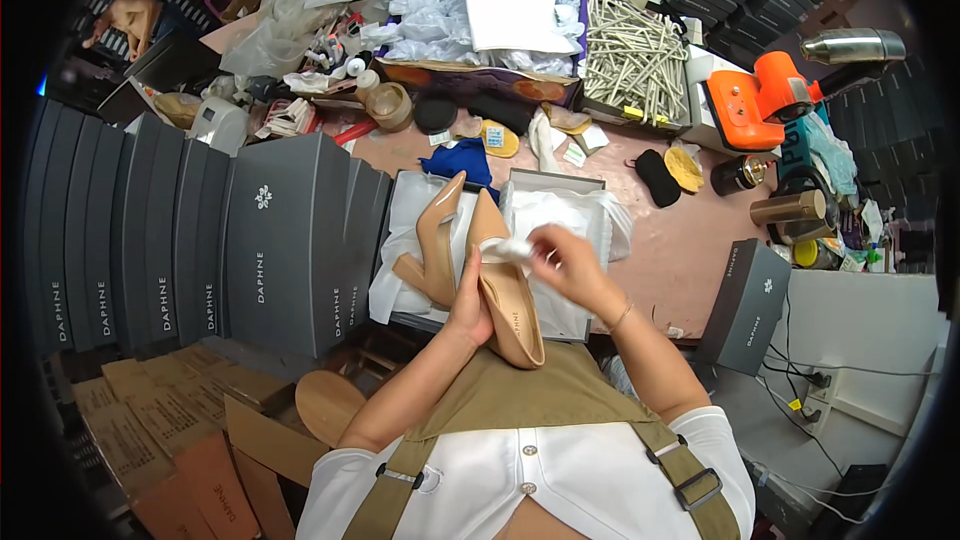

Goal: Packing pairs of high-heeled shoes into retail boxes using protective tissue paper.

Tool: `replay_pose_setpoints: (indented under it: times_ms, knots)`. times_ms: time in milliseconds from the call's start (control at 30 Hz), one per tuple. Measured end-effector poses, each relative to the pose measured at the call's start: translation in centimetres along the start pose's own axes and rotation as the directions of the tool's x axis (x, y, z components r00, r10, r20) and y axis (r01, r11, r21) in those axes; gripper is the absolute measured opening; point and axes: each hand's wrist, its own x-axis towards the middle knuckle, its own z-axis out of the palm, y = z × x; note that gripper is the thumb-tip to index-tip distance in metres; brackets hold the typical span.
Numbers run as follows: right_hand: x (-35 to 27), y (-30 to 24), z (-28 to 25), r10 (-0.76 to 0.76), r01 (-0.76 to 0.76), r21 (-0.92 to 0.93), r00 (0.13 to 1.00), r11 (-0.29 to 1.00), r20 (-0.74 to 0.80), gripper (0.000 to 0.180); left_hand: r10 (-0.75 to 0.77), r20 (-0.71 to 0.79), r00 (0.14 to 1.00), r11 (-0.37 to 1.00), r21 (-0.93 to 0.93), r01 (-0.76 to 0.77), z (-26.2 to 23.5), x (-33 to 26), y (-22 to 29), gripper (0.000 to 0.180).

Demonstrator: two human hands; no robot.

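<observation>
Shoe [432,240] lies in open box [560,185], right of stacked boxes [285,240].

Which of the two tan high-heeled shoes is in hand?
The nearer tan high-heeled shoe, gripped by the left hand; the other lies in the open box.

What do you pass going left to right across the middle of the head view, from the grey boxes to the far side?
Row of grey boxes → left hand holding a beige shoe → right hand with a white wad → single grey box.
</observation>
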Motion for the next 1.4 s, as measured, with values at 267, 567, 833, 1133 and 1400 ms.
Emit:
replay_pose_setpoints:
  times_ms: [267, 567, 833, 1133, 1400]
  knots:
    - [-2.0, -1.0, 1.2, -0.173, 0.198, -0.255, 0.978, 0.946, 0.116, 0.034, -0.144, 0.047, 0.988, 0.974, 0.183, 0.134, 1.6, 0.8, -0.6, 0.060]
    - [-1.5, -0.1, 2.0, -0.163, 0.146, -0.351, 0.986, 0.925, -0.019, 0.012, -0.185, 0.136, 0.973, 0.960, 0.237, 0.149, 3.3, 1.3, -0.7, 0.065]
    - [-1.9, 1.2, 0.9, -0.153, 0.016, -0.511, 0.962, 0.860, -0.227, 0.059, -0.238, 0.175, 0.955, 0.949, 0.250, 0.191, 2.9, 2.1, -1.3, 0.067]
    - [-0.4, 2.6, -2.5, 0.018, -0.015, 0.015, 0.975, 1.000, -0.219, 0.076, -0.208, 0.262, 0.942, 0.930, 0.351, 0.107, 6.4, -0.2, -1.5, 0.070]
    - [2.5, 11.3, 0.6, 0.314, -0.315, -0.450, 0.946, 0.835, -0.079, 0.069, 0.637, 0.261, 0.725, -0.258, 0.959, -0.119, -5.9, 3.8, 9.7, 0.068]
